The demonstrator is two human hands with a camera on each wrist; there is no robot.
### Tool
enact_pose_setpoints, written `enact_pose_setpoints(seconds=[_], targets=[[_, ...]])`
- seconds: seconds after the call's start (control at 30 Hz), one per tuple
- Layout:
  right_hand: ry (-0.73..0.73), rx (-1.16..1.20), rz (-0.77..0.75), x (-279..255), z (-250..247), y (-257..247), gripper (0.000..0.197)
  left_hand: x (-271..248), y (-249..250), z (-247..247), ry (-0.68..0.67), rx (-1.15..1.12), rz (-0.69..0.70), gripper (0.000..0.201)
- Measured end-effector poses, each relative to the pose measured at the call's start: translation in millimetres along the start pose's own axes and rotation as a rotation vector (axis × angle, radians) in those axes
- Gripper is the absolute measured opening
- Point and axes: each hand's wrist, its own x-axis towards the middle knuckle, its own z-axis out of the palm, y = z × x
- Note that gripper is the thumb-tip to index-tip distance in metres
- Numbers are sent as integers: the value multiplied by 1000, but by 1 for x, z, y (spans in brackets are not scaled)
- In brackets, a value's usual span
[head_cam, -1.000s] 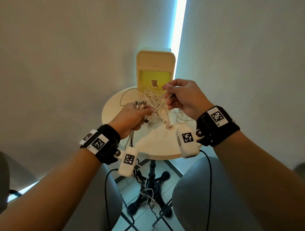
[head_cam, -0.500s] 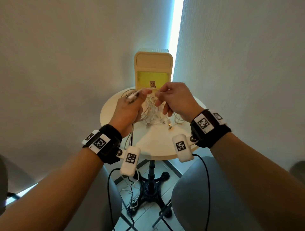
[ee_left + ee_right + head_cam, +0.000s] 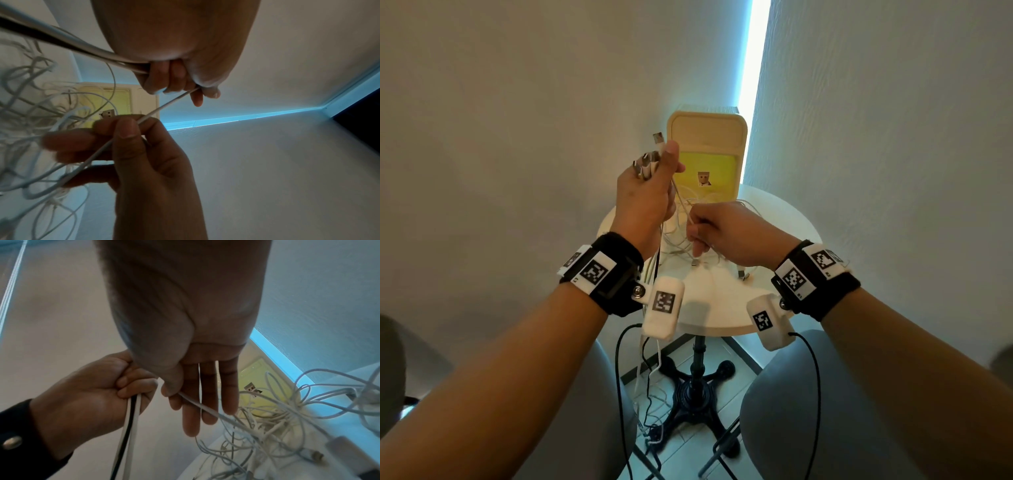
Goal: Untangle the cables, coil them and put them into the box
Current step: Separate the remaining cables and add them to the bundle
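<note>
A tangle of white cables (image 3: 685,236) lies on the round white table (image 3: 760,308). My left hand (image 3: 654,178) is raised above the table and grips a bundle of cable ends, with USB plugs (image 3: 649,161) sticking out above the fist. Lower down, my right hand (image 3: 697,228) pinches one white cable (image 3: 164,106) between thumb and fingers; it runs taut up to the left hand (image 3: 176,81). In the right wrist view the left hand (image 3: 107,386) holds white and black cables (image 3: 129,418). The beige box (image 3: 707,137) with a yellow inside stands open at the back.
The table stands in a narrow corner between two walls with a lit strip (image 3: 753,68). A black pedestal base (image 3: 697,390) is below it. Loose cables (image 3: 650,377) hang off the front edge to the tiled floor. Grey rounded shapes (image 3: 791,411) flank the base.
My left hand has risen well above the table with the plug ends. The right hand has dropped lower along the white cable, close to the tangle.
</note>
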Motion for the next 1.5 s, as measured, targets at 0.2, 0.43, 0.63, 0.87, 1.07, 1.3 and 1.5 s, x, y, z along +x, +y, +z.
enact_pose_setpoints(seconds=[0.2,0.43,0.63,0.87,1.07,1.3,1.5], targets=[[-29,140,-20,-4,1,-8,23,13,9,5,37,-64,-31,33],[-144,132,-69,-4,2,-13,21,20,7,9,113,19,-17,45],[-35,90,15,2,12,-17,24,19,17,14,-42,-32,-122,49],[2,155,53,5,3,-6,33,27,44,-2,-153,-138,-157,58],[58,-181,98,20,-5,24,27,33,56,-22,-108,-140,-129,55],[219,-243,15,31,-28,0,35,6,32,-7,-293,563,-101,43],[276,-193,-11,28,-14,14,22,12,30,-17,-441,777,-276,30]])
